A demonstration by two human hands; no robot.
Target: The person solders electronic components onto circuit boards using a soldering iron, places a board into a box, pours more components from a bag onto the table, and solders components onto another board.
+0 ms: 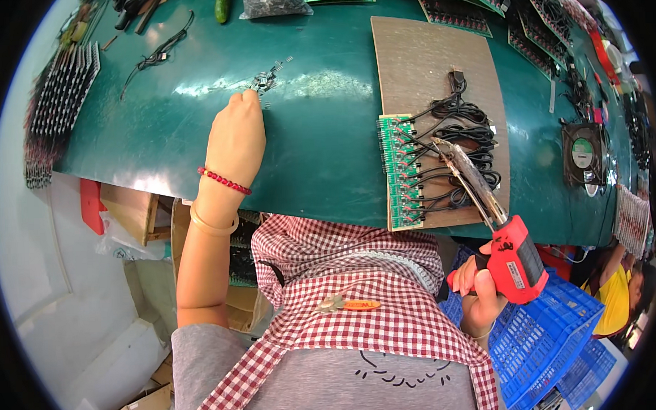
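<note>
My left hand [236,132], a red bead bracelet on its wrist, reaches out over the green table. Its fingers are pinched together at the near edge of a small heap of tiny dark parts with metal pins [264,80]; what they hold is hidden. My right hand [480,292] grips a red and black soldering gun [516,263], its long metal tip slanting up and left. That tip hangs above a bundle of black cables [461,132] on a brown board [438,56]. A strip of green circuit boards [401,173] lies along the board's left edge, joined to the cables.
Stacked circuit boards [64,91] stand at the far left, with a loose black cable [160,53] nearby. Along the back lie a grey bag [276,3] and a cucumber [223,5]. A black fan [583,154] is at right; blue crates [546,335] stand below the table edge near another person.
</note>
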